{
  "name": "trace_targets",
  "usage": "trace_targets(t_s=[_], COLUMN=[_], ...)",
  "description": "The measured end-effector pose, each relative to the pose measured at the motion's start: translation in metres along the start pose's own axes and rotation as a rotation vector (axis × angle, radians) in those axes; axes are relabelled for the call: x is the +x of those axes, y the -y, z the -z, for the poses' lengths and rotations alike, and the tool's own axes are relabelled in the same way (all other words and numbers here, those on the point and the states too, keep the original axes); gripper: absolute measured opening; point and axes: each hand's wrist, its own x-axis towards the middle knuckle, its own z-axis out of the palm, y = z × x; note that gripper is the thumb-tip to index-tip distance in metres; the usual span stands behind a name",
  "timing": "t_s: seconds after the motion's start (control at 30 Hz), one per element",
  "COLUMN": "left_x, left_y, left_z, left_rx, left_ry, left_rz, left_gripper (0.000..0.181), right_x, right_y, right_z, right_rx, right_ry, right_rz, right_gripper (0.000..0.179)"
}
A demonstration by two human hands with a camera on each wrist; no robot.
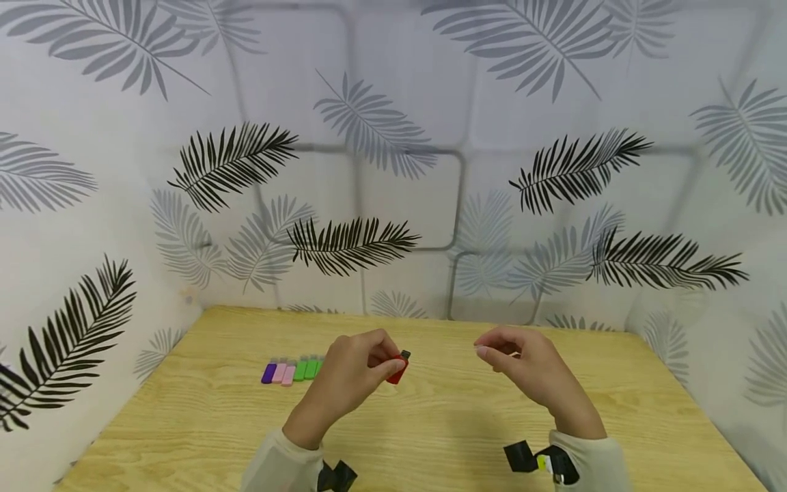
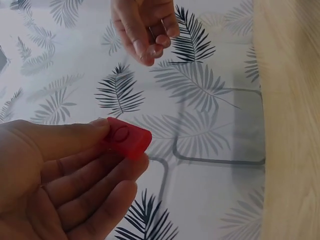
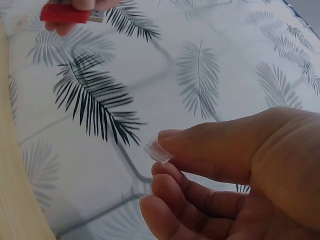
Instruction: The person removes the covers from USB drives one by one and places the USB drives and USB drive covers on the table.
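Pinching red rectangular plastic USB stick (image 2: 127, 139) with bare connector (image 3: 96, 15) in left hand (image 1: 353, 367), above pale wood-grain table (image 1: 645, 410); pinching small clear plastic cap (image 3: 160, 150) in right hand (image 1: 522, 359), apart. Apparently uncapped already; not yet set down. Beyond: row of purple, pink, green plastic sticks (image 1: 310, 370), partly hidden.

1. The bench (image 1: 184, 424) has a pale yellow top with wood grain, and a soft shadow falls across its near middle.
2. Left of centre, small sticks lie side by side in a row: one purple stick (image 1: 268, 373), two pink sticks (image 1: 289, 375), then green sticks (image 1: 300, 371).
3. The row's right end is partly hidden.
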Motion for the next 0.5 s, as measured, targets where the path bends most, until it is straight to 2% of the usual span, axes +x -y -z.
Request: trace_targets(t_s=[0.13, 0.3, 0.5], left_x=[0.001, 0.004, 0.007], left_y=[0.009, 0.020, 0.036], left_z=[-0.002, -0.005, -0.011], left_rx=[0.025, 0.059, -0.006], left_ry=[-0.012, -0.009, 0.084], left_rz=[0.028, 0.094, 0.183], left_gripper=[0.007, 0.012, 0.014], right_x=[0.001, 0.003, 0.001], right_y=[-0.016, -0.037, -0.062], right_z=[0.005, 0.012, 0.016], right_rx=[-0.023, -0.031, -0.074], right_ry=[-0.005, -0.016, -0.031], right_rz=[-0.039, -0.099, -0.193], right_gripper=[0.018, 0.023, 0.019])
